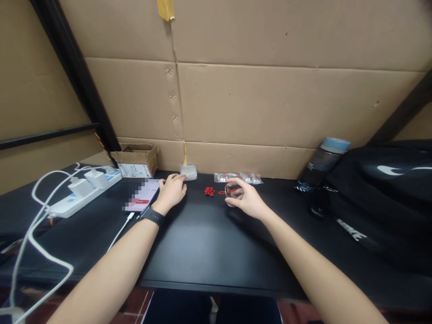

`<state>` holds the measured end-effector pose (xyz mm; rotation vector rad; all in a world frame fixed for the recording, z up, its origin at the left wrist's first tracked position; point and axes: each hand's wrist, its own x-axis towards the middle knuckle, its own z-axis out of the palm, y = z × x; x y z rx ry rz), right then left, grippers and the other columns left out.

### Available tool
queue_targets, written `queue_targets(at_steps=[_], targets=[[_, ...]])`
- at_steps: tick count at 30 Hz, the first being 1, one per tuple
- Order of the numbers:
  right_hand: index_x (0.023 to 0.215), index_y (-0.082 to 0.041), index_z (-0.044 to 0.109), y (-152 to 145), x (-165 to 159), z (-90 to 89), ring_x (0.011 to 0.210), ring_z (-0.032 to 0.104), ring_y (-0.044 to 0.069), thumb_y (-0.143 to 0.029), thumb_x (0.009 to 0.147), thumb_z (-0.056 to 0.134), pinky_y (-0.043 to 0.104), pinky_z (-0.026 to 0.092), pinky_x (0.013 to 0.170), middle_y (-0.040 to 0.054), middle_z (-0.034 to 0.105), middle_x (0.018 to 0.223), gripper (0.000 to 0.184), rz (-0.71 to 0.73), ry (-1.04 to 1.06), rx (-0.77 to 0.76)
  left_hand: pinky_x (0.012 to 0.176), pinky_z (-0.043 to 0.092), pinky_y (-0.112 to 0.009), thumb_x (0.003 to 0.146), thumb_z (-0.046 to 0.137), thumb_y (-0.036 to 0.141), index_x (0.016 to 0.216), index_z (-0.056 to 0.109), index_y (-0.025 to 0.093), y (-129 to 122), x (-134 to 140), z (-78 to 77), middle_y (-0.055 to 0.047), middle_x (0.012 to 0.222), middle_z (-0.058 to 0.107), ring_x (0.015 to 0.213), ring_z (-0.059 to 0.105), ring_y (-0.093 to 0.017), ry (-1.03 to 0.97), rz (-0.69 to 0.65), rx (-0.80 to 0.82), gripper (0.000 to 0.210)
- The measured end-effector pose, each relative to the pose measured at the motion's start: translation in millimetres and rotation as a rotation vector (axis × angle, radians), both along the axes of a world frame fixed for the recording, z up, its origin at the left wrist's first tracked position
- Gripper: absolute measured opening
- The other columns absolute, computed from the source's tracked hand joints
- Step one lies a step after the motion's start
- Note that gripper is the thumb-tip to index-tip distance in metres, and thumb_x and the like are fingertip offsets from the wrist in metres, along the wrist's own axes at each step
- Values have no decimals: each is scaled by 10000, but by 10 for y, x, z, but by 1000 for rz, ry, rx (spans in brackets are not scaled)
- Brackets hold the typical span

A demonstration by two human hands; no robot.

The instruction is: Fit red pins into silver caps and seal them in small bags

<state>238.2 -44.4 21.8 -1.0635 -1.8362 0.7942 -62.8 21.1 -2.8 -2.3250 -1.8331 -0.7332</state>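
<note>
My right hand (248,198) pinches a small clear round disc (227,192) by its edge between thumb and fingers, just above the black table. Beside the disc lie a loop of red cord (222,192), partly behind my hand, and a small pile of red cords (209,192). My left hand (172,191) rests palm down, fingers stretched out, with the fingertips close to a stack of clear plastic bags (189,171); whether they touch it I cannot tell. A phone-like device (143,198) with a lit screen lies left of that hand.
Several clear-wrapped round pieces (238,178) lie along the cardboard wall (236,103). On the left are a white power strip (84,193) with cables and an open cardboard box (137,159). A bottle (319,166) and a black bag (381,193) stand on the right.
</note>
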Motion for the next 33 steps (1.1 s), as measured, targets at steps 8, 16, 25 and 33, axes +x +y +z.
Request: queue_targets(at_steps=[8, 16, 25, 33], targets=[[1255, -270, 581, 0, 10, 8, 856, 682, 170, -220, 748, 762, 284, 609, 657, 79, 619, 1206, 541, -4, -26, 23, 916, 316, -419, 884, 587, 300, 1035, 692, 253, -232, -39, 354, -50, 999, 775, 984, 669, -268, -57, -103, 34, 189], [1275, -274, 581, 2, 25, -3, 847, 662, 163, -226, 747, 769, 285, 600, 657, 83, 625, 1214, 562, -10, -38, 31, 662, 394, -295, 866, 566, 581, 784, 748, 261, -311, -158, 440, -36, 805, 767, 718, 667, -228, -42, -382, -331, 377], [1273, -266, 595, -94, -24, 73, 949, 655, 199, -227, 759, 781, 306, 564, 715, 77, 649, 1208, 548, 27, -159, 118, 846, 481, -257, 867, 630, 511, 1164, 741, 335, -603, -197, 620, -2, 1173, 749, 1016, 697, -238, -34, -613, -600, 362], [1265, -281, 605, -298, -124, 228, 880, 641, 190, -237, 767, 780, 329, 515, 814, 27, 708, 1077, 530, 113, -347, 184, 1090, 430, -430, 775, 739, 488, 1261, 701, 405, -882, 90, 399, -50, 1483, 551, 1324, 547, -365, 46, -548, -599, 494]])
